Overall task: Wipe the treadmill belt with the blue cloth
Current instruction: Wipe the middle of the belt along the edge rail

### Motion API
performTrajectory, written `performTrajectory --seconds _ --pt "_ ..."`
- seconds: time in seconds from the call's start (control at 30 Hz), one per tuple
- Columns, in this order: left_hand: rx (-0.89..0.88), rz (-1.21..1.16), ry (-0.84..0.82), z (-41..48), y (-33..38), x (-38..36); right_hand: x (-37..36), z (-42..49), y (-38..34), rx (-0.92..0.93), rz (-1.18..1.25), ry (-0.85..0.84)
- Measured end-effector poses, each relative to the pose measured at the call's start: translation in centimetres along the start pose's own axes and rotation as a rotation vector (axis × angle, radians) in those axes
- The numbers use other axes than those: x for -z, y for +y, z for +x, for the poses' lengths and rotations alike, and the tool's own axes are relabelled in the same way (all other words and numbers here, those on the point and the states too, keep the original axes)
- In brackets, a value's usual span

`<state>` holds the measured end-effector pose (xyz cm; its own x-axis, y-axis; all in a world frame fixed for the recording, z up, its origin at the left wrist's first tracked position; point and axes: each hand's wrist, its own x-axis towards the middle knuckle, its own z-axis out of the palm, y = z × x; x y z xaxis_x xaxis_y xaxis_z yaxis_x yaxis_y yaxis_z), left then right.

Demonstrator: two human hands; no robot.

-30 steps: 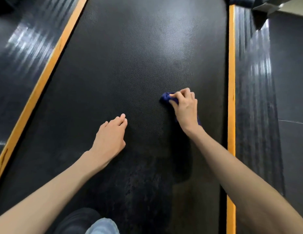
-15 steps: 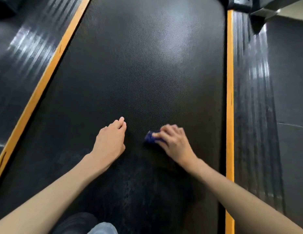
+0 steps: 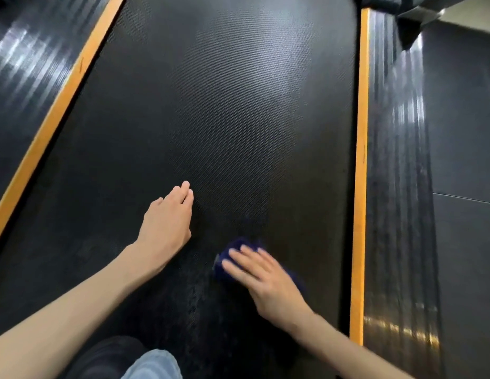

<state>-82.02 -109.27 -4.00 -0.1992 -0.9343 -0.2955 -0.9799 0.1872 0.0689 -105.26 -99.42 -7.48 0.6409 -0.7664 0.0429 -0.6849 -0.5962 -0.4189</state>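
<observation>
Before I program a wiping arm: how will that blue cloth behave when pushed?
Probably floppy: the blue cloth lies bunched under the right hand. Likely light, since flat fingers alone press it. The treadmill belt looks textured, so it may drag rather than slide.

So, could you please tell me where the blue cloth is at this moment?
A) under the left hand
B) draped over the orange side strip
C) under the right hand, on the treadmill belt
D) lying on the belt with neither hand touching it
C: the blue cloth peeks out from beneath the straight fingers of the right hand, which presses it on the treadmill belt, while the left hand rests on bare belt apart from it.
</observation>
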Motion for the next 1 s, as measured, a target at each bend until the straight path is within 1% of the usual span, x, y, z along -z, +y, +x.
performTrajectory --seconds 0.07,0.1,0.13,0.17,0.23,0.27,0.37,0.43,0.47,0.5,0.6,0.63,0.73,0.8,0.9,1.0 --pt "-0.009 0.005 0.013 -0.1 -0.4 -0.4 0.0 -1.9 0.5 0.190 -0.021 -0.113" --pt "-0.008 0.009 0.024 -0.1 -0.4 -0.4 0.5 -1.3 2.1 0.242 -0.041 -0.127" --pt "-0.009 0.009 0.024 -0.2 -0.4 -0.3 1.3 -0.1 3.9 0.225 -0.041 -0.111" --pt "-0.015 0.003 0.023 -0.3 -0.3 -0.2 2.2 1.4 5.9 0.139 -0.026 -0.046" --pt "0.002 -0.011 0.004 -0.3 -0.2 -0.2 4.3 4.7 10.9 -0.148 -0.013 0.116" --pt "0.019 -0.013 -0.005 -0.3 -0.2 -0.4 5.3 6.3 13.4 -0.270 -0.020 0.167" --pt "0.012 -0.041 -0.006 -0.5 0.1 0.3 7.6 10.8 18.8 -0.516 -0.023 0.276" --pt "0.002 -0.011 -0.027 -0.7 0.4 1.1 8.4 12.9 20.0 -0.665 0.014 0.345" --pt "0.009 0.004 -0.055 -0.7 0.5 1.5 8.3 13.3 19.6 -0.703 0.028 0.372" --pt "0.018 0.006 -0.083 -0.7 0.5 1.8 8.0 13.1 18.7 -0.704 0.037 0.384" --pt "0.026 -0.033 -0.060 -1.0 0.4 1.5 6.0 8.4 13.8 -0.579 0.023 0.350" --pt "0.027 -0.048 -0.038 -0.9 0.2 1.4 5.0 5.7 11.4 -0.571 0.026 0.330" --pt "-0.001 -0.052 0.010 -0.7 -0.3 0.5 2.0 -2.1 3.3 -0.635 0.050 0.263" --pt "-0.028 -0.031 0.017 -0.5 -0.4 -0.2 0.6 -5.0 -0.3 -0.671 0.042 0.251" --pt "-0.032 0.036 0.006 -0.3 -0.3 -0.4 0.5 -4.4 0.5 -0.675 0.071 0.297" --pt "-0.043 0.039 0.045 -0.3 -0.5 -0.3 1.9 -0.7 4.2 -0.694 0.117 0.391"
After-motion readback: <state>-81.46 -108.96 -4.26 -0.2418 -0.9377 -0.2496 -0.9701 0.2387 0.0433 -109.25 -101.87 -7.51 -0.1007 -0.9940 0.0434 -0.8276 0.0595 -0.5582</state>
